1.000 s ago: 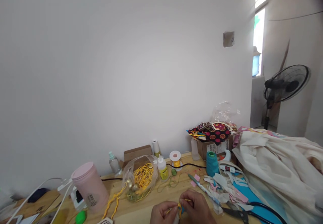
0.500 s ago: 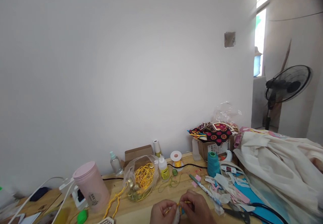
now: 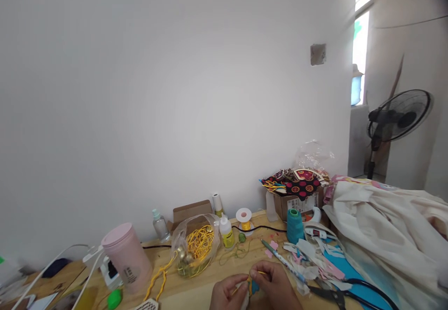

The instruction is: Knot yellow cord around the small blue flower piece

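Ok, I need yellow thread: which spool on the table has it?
The white flanged spool, right of the yellow-labelled squeeze bottle; the other, a tall cone, is wound in teal.

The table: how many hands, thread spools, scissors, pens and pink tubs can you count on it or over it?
Hands: 2 (left hand and right hand, pinching yellow cord)
Thread spools: 2 (teal spool, yellow spool)
Scissors: 1
Pen: 1
Pink tub: 1
Total: 7
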